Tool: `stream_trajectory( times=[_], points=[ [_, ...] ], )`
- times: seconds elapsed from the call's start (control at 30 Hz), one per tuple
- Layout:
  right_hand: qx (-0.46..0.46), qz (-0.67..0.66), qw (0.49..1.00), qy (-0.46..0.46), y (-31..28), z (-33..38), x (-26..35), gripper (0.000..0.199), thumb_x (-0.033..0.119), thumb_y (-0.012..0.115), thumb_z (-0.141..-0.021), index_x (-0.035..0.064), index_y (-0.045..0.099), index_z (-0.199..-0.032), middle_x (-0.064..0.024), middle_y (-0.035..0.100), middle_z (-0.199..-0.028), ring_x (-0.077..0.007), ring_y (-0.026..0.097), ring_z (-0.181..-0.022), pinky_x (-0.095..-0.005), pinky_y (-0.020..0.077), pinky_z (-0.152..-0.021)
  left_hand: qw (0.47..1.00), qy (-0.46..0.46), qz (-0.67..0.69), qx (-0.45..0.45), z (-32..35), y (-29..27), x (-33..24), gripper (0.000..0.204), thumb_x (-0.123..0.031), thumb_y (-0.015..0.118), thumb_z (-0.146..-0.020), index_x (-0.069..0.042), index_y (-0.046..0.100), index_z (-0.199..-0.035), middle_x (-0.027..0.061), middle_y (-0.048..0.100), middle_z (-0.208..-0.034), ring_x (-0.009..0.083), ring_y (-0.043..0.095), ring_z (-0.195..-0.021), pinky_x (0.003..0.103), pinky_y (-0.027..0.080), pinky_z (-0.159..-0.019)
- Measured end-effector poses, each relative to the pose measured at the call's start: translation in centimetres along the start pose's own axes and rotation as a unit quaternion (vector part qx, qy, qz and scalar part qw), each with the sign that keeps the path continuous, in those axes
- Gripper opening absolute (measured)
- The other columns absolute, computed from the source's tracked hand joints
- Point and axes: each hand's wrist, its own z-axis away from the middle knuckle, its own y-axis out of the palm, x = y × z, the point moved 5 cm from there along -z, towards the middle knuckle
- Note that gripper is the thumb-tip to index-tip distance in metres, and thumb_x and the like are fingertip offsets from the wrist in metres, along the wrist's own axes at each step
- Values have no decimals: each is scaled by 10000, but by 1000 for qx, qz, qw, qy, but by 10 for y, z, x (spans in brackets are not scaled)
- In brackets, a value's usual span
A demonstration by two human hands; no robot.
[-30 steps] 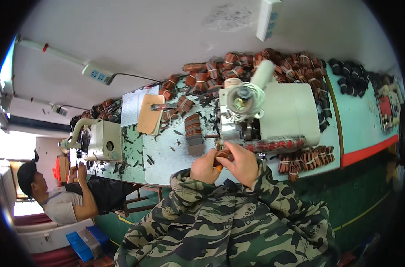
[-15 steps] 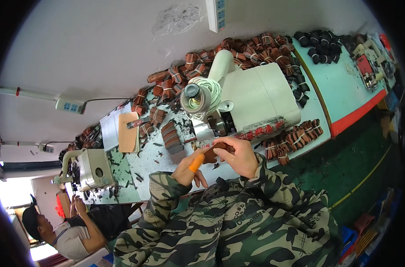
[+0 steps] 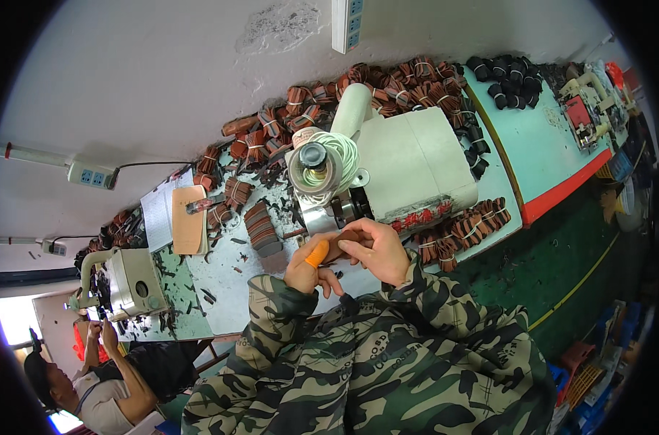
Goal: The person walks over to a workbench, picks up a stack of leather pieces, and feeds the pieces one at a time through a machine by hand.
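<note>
Between my hands is a small flat brown piece that looks like leather [image 3: 336,251]. My left hand [image 3: 309,273] grips its left side, an orange finger cot [image 3: 317,254] on one digit. My right hand [image 3: 382,254] pinches the piece from the right, thumb on top. Both hands are just in front of a cream machine [image 3: 420,156], close to its dark and silver working end [image 3: 338,214]. Part of the piece is hidden by my fingers. Left of my hands, a fanned row of brown and grey strips [image 3: 260,228] lies on the table.
Tied brown bundles [image 3: 416,80] heap along the wall, with more [image 3: 474,225] at the table's right edge. A notebook [image 3: 189,221] and dark scraps lie left. Black bundles [image 3: 509,76] sit far right. A co-worker [image 3: 115,391] sits at another machine [image 3: 135,283], lower left.
The view has shifted slightly, so the table and machine appear a little further left. Both hands still hold the brown piece, which looks turned a little. The co-worker's arms appear raised differently.
</note>
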Motion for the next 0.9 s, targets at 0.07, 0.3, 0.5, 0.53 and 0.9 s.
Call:
stream_trajectory(
  times=[0.07, 0.3, 0.5, 0.53, 0.9],
  points=[
    [11, -6, 1000, 5, 0, -3, 4, 205, 105, 648, -856, -30, 575, -993, -64, 648, -771, -93, 605, -626, -237, 490, -543, 999, 19, -46, 16, -5, -15, 3, 397, -325, 325, -1003, -16, 481, -1197, 151, 663, -855, 194, 594, -422, 207, 375, -308],
    [73, -15, 994, 80, -5, -17, -13, 185, 140, 640, -872, -8, 596, -972, -46, 645, -731, -83, 592, -578, -231, 444, -484, 995, -76, 0, 66, -13, -20, -16, 395, -323, 362, -989, 9, 497, -1156, 157, 667, -795, 187, 572, -378, 215, 343, -270],
    [99, 243, 964, -30, -19, -31, 13, 198, 141, 649, -841, -39, 631, -923, -110, 660, -696, -134, 642, -579, -246, 485, -530, 950, -141, -270, 62, -37, -37, -38, 312, -206, 451, -944, 59, 597, -1020, 143, 654, -704, 160, 583, -420, 242, 428, -290],
    [74, 302, 945, -98, -26, -34, 21, 208, 139, 653, -828, -46, 635, -922, -128, 663, -698, -149, 653, -588, -255, 498, -550, 951, -141, -269, 63, -42, -40, -40, 312, -206, 451, -944, 59, 597, -1020, 143, 654, -704, 160, 583, -420, 242, 428, -290],
    [-63, 423, 867, -254, -62, -30, 58, 259, 117, 702, -691, 29, 658, -931, -104, 652, -863, -306, 614, -773, -362, 501, -697, 948, -150, -246, 136, -35, -27, -35, 313, -218, 441, -948, 44, 594, -1023, 175, 650, -777, 198, 608, -457, 278, 476, -308]
  ],
)
